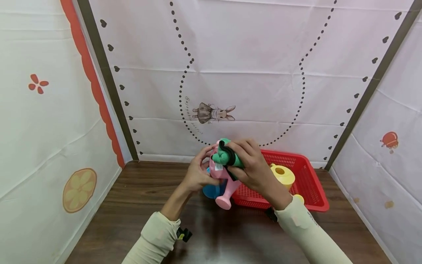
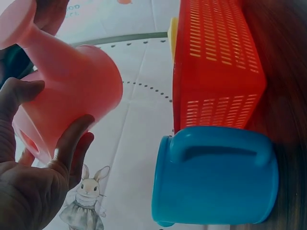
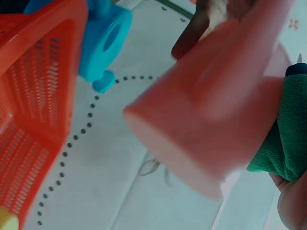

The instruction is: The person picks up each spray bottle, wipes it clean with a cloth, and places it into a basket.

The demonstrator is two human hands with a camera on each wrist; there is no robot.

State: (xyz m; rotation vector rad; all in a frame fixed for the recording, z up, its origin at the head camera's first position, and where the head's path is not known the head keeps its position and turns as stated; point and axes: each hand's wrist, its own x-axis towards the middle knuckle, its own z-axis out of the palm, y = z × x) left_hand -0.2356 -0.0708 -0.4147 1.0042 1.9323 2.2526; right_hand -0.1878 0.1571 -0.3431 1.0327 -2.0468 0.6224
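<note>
Over desk [image 1: 141, 205], just left of red basket [image 1: 313, 183]: apparently wiping pink watering can [image 2: 72, 91] with green cloth [image 1: 223, 158].
Holding can aloft in part-curled left hand [image 1: 196, 176], gripping bunched cloth in well-curled right hand [image 1: 252, 165]. Best to hold can firmly, press cloth flat, turn for fresh patches, keep spout [image 1: 223, 202] off basket.

pink watering can [image 3: 206, 120] is super smeared in the right wrist view; its label [image 1: 218, 167] is too tiny to read from the head cam; blue container [image 1: 210, 191] is partly hidden behind it; right wrist edges chop off the green cloth [image 3: 295, 120] and red basket [image 3: 71, 81]
</note>
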